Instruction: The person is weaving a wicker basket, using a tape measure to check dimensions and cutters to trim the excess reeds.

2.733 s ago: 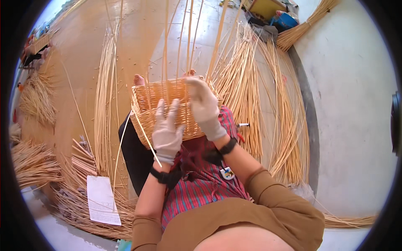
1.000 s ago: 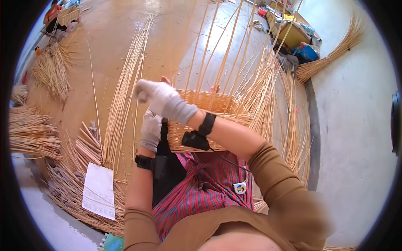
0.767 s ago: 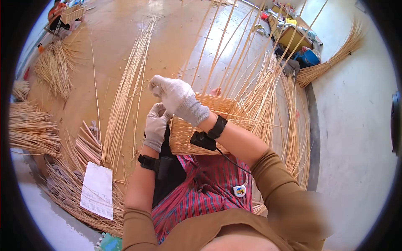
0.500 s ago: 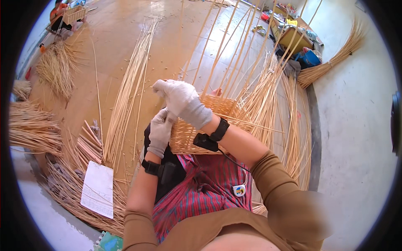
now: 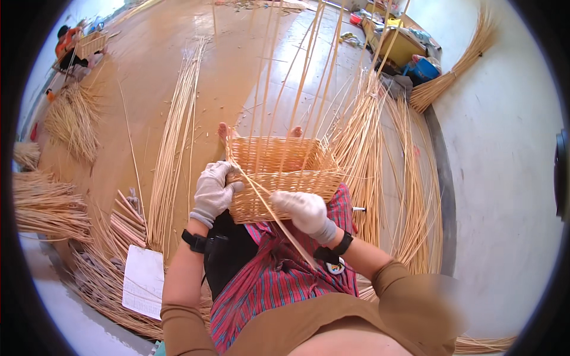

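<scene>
A wicker basket of woven pale cane rests on my lap, with tall upright stakes rising from it. My left hand, in a whitish glove, is closed on the basket's near left corner, thumb toward the rim. From that corner a loose cane strand slants down across the basket front over my lap. My right hand, also gloved and a little blurred, is in front of the basket. Its fingers are closed where another thin strand from the same corner meets them.
Long cane bundles lie on the floor to the left and right. A tied bundle leans on the right wall. A white sheet lies on cane at lower left. Another person sits far left, by a basket.
My right hand has come from above the basket's left corner down and right to its front. The left hand has shifted up and left to the corner. Strands now slant across the front.
</scene>
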The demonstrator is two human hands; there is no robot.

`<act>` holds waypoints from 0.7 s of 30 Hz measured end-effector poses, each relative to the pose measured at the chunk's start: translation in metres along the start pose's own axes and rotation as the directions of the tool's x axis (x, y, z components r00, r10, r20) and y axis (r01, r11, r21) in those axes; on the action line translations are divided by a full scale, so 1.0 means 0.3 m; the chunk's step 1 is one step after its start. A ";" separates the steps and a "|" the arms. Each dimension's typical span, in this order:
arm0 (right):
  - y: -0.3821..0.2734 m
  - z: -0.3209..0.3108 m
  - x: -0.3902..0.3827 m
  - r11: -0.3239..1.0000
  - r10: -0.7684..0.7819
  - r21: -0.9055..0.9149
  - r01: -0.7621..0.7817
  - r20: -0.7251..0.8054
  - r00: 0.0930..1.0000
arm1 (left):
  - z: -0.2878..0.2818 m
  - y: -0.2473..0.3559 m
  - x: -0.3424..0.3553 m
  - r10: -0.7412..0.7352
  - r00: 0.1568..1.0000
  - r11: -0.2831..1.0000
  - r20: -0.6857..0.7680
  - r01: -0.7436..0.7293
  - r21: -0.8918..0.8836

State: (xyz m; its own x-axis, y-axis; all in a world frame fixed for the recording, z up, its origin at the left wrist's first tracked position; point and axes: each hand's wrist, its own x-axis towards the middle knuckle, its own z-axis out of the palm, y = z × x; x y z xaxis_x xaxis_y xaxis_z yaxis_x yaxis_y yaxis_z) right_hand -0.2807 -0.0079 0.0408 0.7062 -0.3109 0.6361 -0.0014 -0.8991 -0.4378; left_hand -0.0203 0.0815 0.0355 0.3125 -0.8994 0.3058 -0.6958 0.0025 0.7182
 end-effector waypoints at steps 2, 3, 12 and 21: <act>0.028 0.027 -0.025 0.839 0.511 0.328 -0.435 -0.200 0.836 | -0.003 0.011 0.000 0.050 0.999 0.996 0.020 -0.052 0.076; 0.067 0.056 -0.020 0.774 0.593 0.412 -0.481 -0.204 0.779 | 0.010 -0.003 -0.005 0.102 0.995 0.980 0.011 -0.102 0.169; 0.118 0.001 0.084 0.749 0.644 0.335 -0.571 -0.164 0.748 | 0.163 0.091 -0.108 0.210 0.978 0.788 0.014 -0.178 0.589; 0.074 -0.008 0.299 0.894 0.433 -0.086 -0.441 -0.090 0.897 | 0.251 0.179 -0.106 0.057 0.995 0.816 -0.081 0.001 0.579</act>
State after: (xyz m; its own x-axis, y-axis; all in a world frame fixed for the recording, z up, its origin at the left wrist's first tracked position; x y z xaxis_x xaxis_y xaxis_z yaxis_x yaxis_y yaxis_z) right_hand -0.2192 -0.0566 0.0896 0.5690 -0.6962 0.4377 -0.3731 -0.6929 -0.6170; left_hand -0.1161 0.0774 0.0173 0.3238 -0.8593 0.3959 -0.9415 -0.2514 0.2242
